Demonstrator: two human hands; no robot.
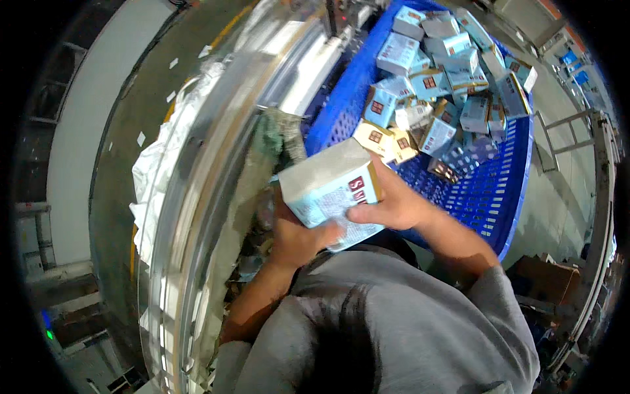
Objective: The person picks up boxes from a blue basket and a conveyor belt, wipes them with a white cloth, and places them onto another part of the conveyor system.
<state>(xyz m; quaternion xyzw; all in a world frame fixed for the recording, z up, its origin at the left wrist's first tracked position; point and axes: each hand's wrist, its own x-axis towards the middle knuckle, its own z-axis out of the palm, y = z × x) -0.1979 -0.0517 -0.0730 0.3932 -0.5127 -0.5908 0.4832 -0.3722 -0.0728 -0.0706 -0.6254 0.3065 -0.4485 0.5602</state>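
Between my two hands is a light-blue carton (328,187) with a plain greyish-white top panel and a dark red square mark. My left hand (298,236) grips its lower left side, with the thumb across the printed face. On the right side, my right hand (394,200) is wrapped round the edge, thumb pressed on the same face. The carton is tilted in front of my chest. Just beyond it stands a blue plastic basket (518,177) with a heap of similar light-blue cartons (430,85). Pale yellow cartons (377,140) lie at the heap's near side.
A long conveyor-like machine with metal rails (197,190) runs along my left. Greenish cloth (272,134) hangs on its near side, and white sheeting (157,164) lies along its far side. A metal frame (600,164) and an open brown box (545,279) are at right.
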